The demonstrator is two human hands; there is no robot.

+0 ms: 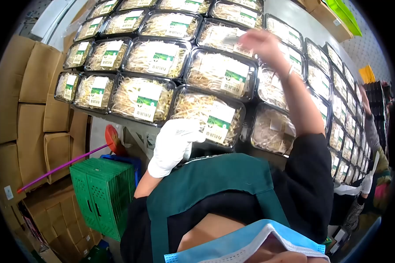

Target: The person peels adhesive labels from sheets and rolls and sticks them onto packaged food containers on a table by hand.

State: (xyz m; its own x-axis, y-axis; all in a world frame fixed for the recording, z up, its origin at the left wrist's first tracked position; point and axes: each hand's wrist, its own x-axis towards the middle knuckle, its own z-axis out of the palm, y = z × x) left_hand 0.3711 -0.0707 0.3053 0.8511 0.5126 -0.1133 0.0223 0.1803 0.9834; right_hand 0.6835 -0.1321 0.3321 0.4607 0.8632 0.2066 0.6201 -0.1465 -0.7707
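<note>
Rows of clear-lidded black trays of bean sprouts [156, 57] with green and white labels cover the table in front of me. My left hand [174, 145], in a white glove, grips the near edge of the closest bean sprout tray [206, 115], thumb over its lid. My right hand [262, 44] is bare, wears a thin bracelet, and reaches over the far trays. It is motion-blurred, with a pale smear at its fingertips, so what it holds is unclear. My green apron [215, 184] and blue mask [245, 243] fill the bottom.
Stacked cardboard boxes [28, 101] line the left side. Below the table stand green crates [103, 195], a blue crate [127, 160] and a purple-handled broom [61, 166]. Another person [375, 149] works at the right, beside stacked black crates [375, 94].
</note>
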